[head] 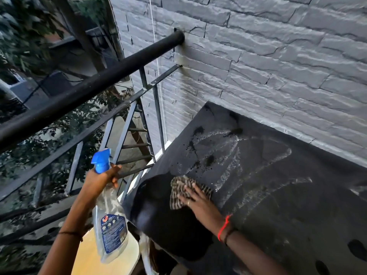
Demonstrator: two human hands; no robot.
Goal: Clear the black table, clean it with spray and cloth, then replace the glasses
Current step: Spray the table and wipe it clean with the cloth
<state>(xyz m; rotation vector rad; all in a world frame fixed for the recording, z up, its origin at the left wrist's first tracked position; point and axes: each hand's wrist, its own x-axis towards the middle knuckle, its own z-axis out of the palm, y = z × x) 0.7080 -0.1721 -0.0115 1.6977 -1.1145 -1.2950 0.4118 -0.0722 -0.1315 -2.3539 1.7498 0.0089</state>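
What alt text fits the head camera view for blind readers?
A person's right hand presses a checked cloth on a wet, streaked black table beside a grey brick wall. The left hand holds a spray bottle near a black railing.

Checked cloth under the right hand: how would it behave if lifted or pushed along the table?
Probably floppy: the checked cloth lies crumpled with folded edges under the flat right hand. Likely light, perhaps damp, given wet streaks on the black table. It should slide when pressed, bunching rather than rolling.
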